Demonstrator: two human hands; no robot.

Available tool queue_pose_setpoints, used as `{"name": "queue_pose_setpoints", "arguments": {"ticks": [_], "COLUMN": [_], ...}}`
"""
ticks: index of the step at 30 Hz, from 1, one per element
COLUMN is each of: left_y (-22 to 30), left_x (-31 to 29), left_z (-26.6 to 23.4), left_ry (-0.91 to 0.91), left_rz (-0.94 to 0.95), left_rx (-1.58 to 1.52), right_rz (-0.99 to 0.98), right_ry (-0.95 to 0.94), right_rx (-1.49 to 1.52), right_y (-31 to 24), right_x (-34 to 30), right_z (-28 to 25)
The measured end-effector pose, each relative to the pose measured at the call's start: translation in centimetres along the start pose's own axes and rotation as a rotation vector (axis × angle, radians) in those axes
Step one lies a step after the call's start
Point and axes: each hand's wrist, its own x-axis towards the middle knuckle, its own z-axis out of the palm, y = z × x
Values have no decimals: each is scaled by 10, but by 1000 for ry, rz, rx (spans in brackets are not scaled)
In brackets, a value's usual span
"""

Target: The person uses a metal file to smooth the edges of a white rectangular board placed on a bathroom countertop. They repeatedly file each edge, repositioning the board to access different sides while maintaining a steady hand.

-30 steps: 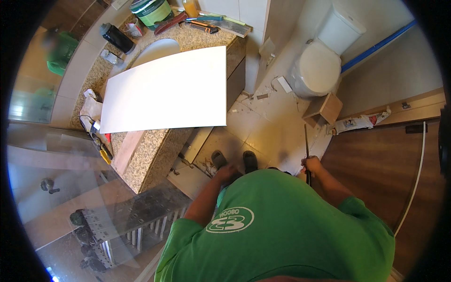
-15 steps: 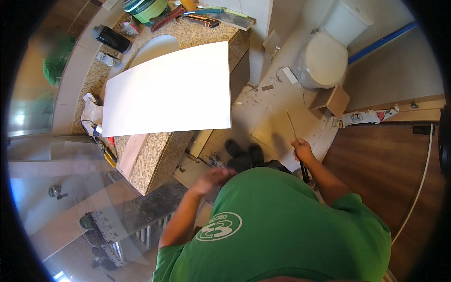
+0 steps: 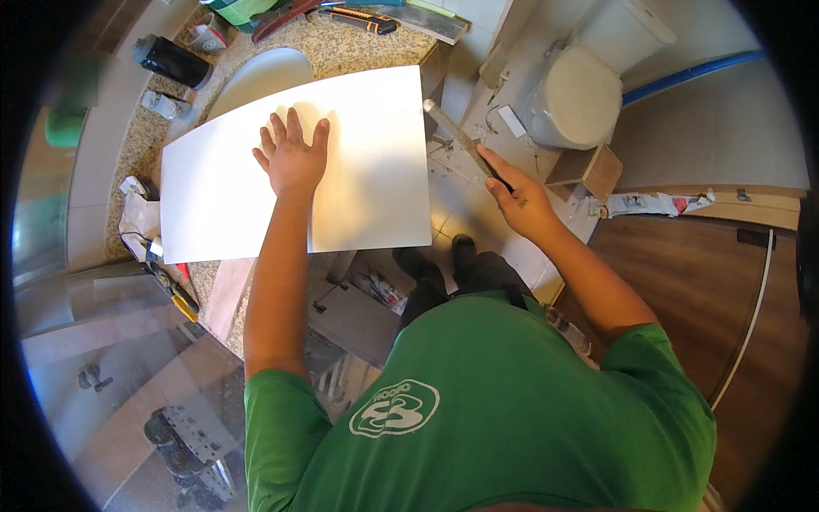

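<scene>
A large white panel (image 3: 375, 171) with one curved edge lies across the granite countertop (image 3: 358, 53) and partly covers the sink basin (image 3: 260, 78). My left hand (image 3: 294, 162) rests flat on its top face, fingers spread. Beyond the panel's right edge, my right hand (image 3: 519, 200) grips a long flat metal file (image 3: 454, 128) by its dark handle. The file's tip points toward that edge, with a small gap seeming to separate them. Part of the handle is hidden inside my fingers.
A black bottle (image 3: 173, 61), an orange and black utility knife (image 3: 360, 19) and yellow-handled pliers (image 3: 182, 302) lie around the panel. To the right stand a toilet (image 3: 576, 102) and a small wooden box (image 3: 601, 173). Scraps litter the floor. Glass (image 3: 77, 410) borders the lower left.
My left hand has moved from beside my body up onto the panel. My right hand has lifted the file up and left, close to the panel's edge. The view has shifted slightly.
</scene>
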Motion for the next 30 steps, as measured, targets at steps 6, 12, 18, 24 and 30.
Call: {"name": "queue_pose_setpoints", "arguments": {"ticks": [6,12,18,24,30], "left_y": [6,9,9,8,8], "left_x": [-2,1,2,1,-1], "left_z": [-2,1,4,5,5], "left_ry": [-24,10,27,42,36], "left_rz": [-7,-35,-53,-59,-43], "left_rx": [72,133,174,172,186], "right_rz": [-3,-16,-124,216,229], "right_ry": [-132,-302,-194,-354,-373], "right_rx": [52,66,61,111,244], "right_y": [9,42,60,72,74], "right_x": [27,46,60,67,63], "right_z": [1,-11,-8,-18,-38]}}
